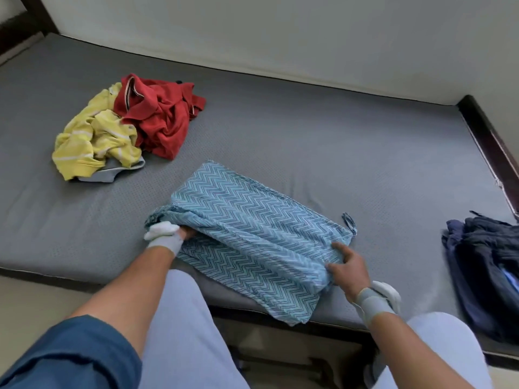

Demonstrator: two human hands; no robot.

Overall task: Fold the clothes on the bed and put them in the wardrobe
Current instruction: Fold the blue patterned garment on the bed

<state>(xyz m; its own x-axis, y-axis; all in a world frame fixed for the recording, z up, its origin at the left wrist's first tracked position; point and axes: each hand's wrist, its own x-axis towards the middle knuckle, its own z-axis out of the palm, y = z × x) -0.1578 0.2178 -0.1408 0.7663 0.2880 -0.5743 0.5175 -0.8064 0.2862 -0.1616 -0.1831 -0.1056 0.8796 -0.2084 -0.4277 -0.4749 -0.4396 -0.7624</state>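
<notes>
- Your knees in pale trousers [182, 332] sit closest, pressed up to the edge of the bed [309, 141].
- Your left hand [168, 237] grips the left end of the blue zigzag cloth [247, 220]; its fingers are buried in the folds, closed on the fabric.
- Your right hand [348, 265] pinches the cloth's right edge between thumb and fingers.
- The cloth lies half-folded on the mattress's near edge.
- Crumpled red shirt [160, 119] and yellow shirt [92, 144] touch each other, far left.
- Dark clothes [483, 265] sit piled at your right.
</notes>
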